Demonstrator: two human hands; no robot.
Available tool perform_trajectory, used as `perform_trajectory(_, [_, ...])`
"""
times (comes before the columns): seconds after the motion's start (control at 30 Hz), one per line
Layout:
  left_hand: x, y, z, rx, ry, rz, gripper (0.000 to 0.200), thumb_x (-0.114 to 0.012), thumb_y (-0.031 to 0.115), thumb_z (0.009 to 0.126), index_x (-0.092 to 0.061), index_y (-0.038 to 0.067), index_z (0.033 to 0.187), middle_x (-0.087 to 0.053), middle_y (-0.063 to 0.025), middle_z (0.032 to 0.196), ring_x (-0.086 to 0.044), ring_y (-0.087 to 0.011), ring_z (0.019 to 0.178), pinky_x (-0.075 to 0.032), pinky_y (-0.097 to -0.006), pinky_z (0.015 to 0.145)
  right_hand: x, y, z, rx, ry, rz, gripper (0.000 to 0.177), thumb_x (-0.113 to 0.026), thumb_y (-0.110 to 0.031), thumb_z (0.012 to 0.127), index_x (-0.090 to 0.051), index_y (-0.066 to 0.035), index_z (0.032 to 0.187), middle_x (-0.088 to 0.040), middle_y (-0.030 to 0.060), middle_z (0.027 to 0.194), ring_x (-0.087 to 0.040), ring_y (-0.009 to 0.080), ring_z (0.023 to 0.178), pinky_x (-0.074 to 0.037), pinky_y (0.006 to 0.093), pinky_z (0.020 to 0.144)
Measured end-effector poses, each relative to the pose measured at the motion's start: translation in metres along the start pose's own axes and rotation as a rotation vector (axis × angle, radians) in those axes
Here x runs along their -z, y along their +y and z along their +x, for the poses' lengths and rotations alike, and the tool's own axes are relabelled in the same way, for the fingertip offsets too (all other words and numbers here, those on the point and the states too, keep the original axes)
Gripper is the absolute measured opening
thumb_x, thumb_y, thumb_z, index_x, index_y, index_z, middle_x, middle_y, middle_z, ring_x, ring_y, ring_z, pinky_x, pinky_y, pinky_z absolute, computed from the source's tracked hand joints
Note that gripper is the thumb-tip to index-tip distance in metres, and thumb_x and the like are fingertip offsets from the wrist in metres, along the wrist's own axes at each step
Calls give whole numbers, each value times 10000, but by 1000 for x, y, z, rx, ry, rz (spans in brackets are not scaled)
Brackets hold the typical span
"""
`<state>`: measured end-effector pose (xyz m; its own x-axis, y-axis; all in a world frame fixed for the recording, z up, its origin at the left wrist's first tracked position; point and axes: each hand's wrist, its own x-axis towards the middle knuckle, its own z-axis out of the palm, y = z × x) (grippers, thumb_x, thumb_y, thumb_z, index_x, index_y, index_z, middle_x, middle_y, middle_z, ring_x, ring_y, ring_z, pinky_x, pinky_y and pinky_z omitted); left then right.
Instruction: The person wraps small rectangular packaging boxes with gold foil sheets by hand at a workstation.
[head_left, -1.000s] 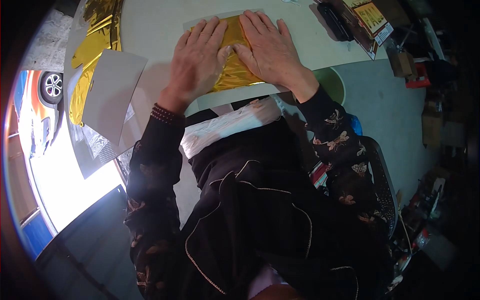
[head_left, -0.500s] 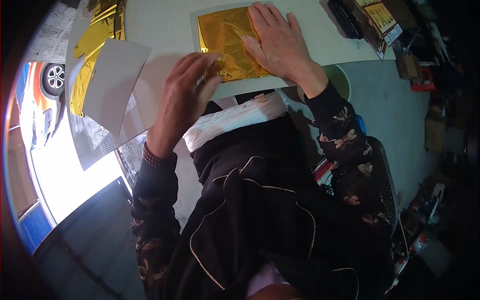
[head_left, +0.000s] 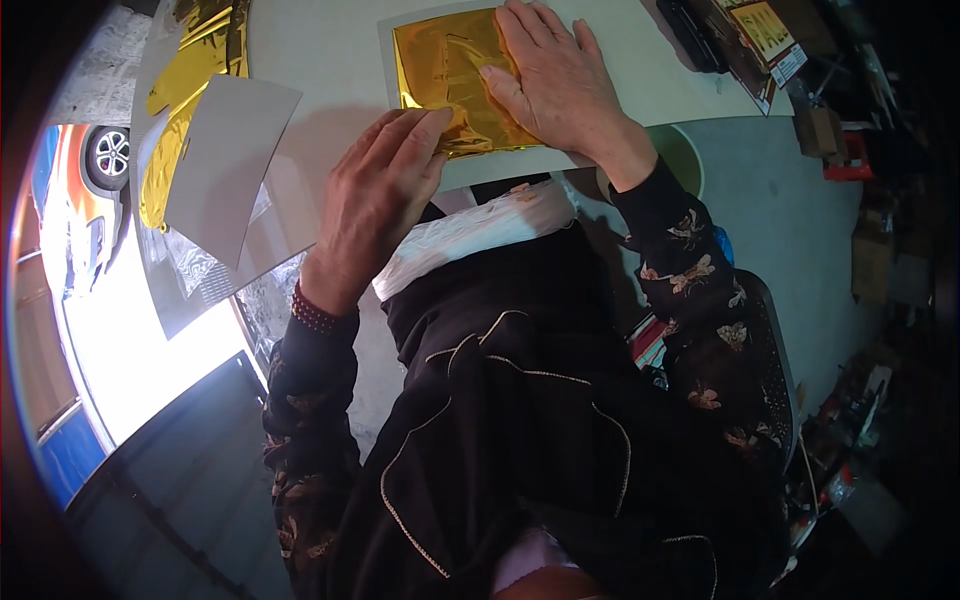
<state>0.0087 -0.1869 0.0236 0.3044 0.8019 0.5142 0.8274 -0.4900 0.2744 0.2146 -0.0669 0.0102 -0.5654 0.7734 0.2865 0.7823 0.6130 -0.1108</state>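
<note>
A shiny gold foil sheet (head_left: 445, 60) lies on a white card (head_left: 480, 170) at the near edge of a pale table (head_left: 320, 50). My right hand (head_left: 560, 85) rests flat on the right part of the foil, fingers spread and pointing away from me. My left hand (head_left: 375, 195) is lower and to the left, its fingers stretched out. The fingertips touch the foil's near left corner, which is slightly wrinkled and raised. Neither hand grips anything.
Crumpled gold foil (head_left: 185, 90) and a loose white sheet (head_left: 225, 160) lie at the table's left. A black object (head_left: 695, 35) and a printed packet (head_left: 760, 30) sit at the far right. A green round rim (head_left: 685, 150) shows below the table edge. Boxes (head_left: 820, 130) clutter the floor.
My left hand lifted off the foil, pinched at its near left corner, and now lies with straight fingers on that corner. My right hand stayed pressed on the foil.
</note>
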Motion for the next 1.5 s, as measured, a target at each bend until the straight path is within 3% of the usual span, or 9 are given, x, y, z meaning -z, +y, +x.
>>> perform_trajectory(0.27, [0,-1,0,-43,-61,53,395,-717,81,884,-639,69,1271,-700,-120,1116,-670,-316,1098,-569,-410,912,-1,-1,0,-14,-10,1,768,-608,-380,952,-348,47,1534,-375,225,1597,-311,362,1506,-237,584,1218])
perform_trajectory(0.47, [3,6,5,-23,-97,89,421,-673,30,825,-620,47,1242,-665,-113,1044,-642,-302,1008,-552,-402,850,-3,1,0,-14,-6,9,770,-608,-383,953,-346,43,1538,-370,221,1603,-305,361,1510,-233,584,1221])
perform_trajectory(1.07, [-1,5,1,18,-112,13,487,-663,-36,806,-520,26,1267,-622,-146,967,-623,-331,922,-540,-432,815,-6,2,-1,6,27,14,787,-621,-400,939,-357,48,1530,-394,226,1582,-324,366,1496,-248,593,1209])
perform_trajectory(1.5, [-1,5,4,10,-54,-29,264,-712,7,790,-621,52,1034,-613,-108,1035,-610,-326,974,-532,-422,841,-6,2,-1,-5,4,8,788,-608,-389,942,-342,48,1541,-367,228,1603,-300,370,1510,-228,585,1221])
